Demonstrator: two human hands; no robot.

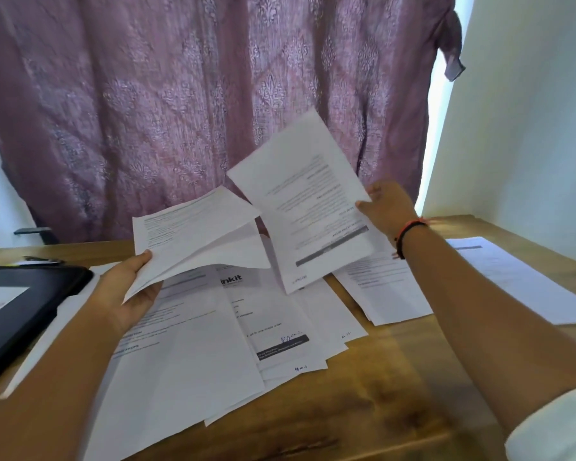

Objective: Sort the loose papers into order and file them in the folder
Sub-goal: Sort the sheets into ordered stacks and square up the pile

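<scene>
at the left edge of the frame the black folder lies flat on the wooden worktop and seems closed. just right of it the left hand pinches a small bundle of sheets at its lower left corner, thumb on top and fingers under. the free ends fan apart and droop.

under it, mid frame, the loose papers lie in an overlapping heap, some reaching close to the near edge. right of centre the right hand pinches a single sheet by its right edge and holds it tilted above the heap. further right, more sheets lie flat toward the worktop's right edge.

the paper looks light and limp, and probably slick sheet on sheet. held by one corner a bundle will likely sag and shed pages, so a grip along a long edge should hold better. sheets near the edges could slide off. the bare wood at lower right gives room to square a stack, while a curtain hangs close behind the far edge.
</scene>
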